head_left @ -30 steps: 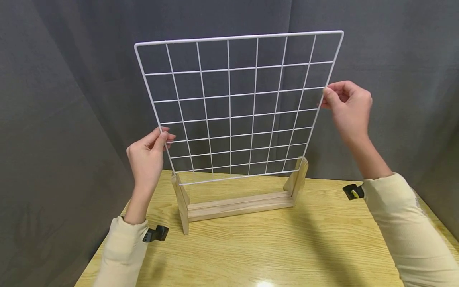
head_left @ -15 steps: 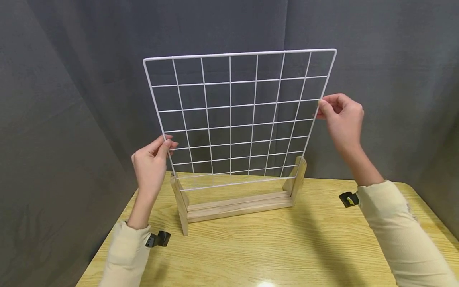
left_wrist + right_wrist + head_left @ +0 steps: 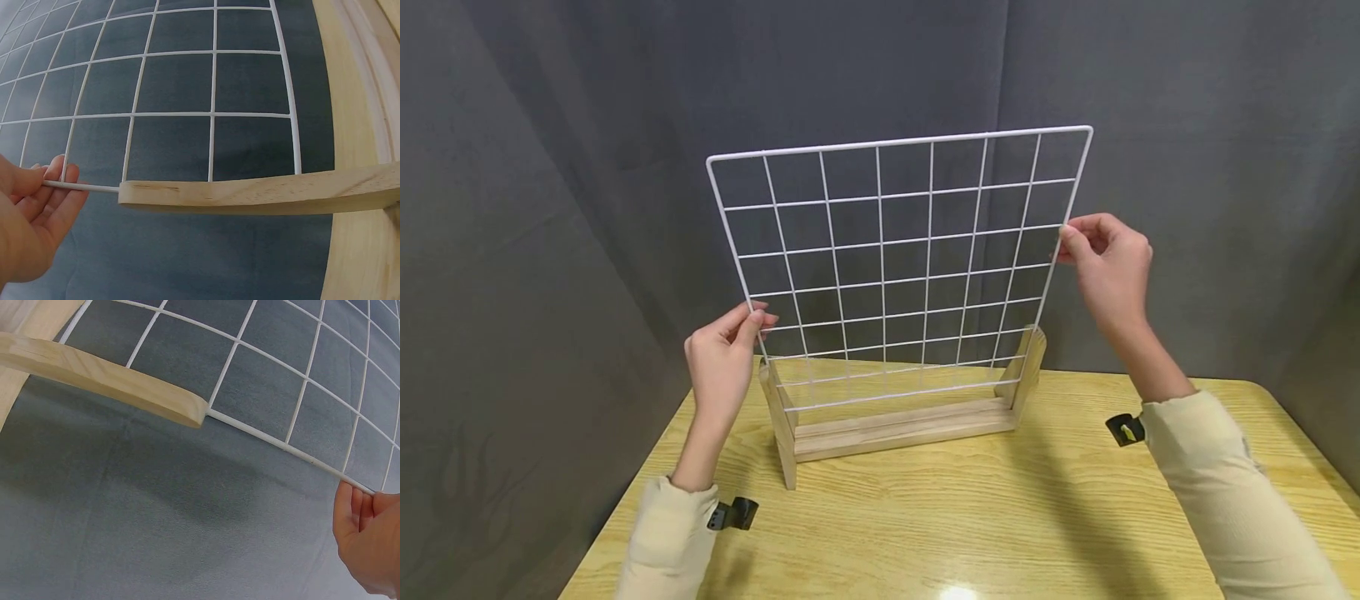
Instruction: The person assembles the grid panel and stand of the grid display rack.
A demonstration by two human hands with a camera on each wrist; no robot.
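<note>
From the head view, the wire grid [image 3: 898, 267] has sunk lower between the wooden stand's [image 3: 895, 429] uprights, nearly seated. Left hand [image 3: 722, 358] and right hand [image 3: 1108, 267] pinch its side edges.

Left wrist view: fingers [image 3: 59, 181] pinch the edge wire beside the upright [image 3: 250, 195].

Right wrist view: fingers [image 3: 350, 509] pinch the opposite edge.

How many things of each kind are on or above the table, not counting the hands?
White wire grid panel: 1
Wooden stand: 1
Black clips: 2
Total: 4
</note>
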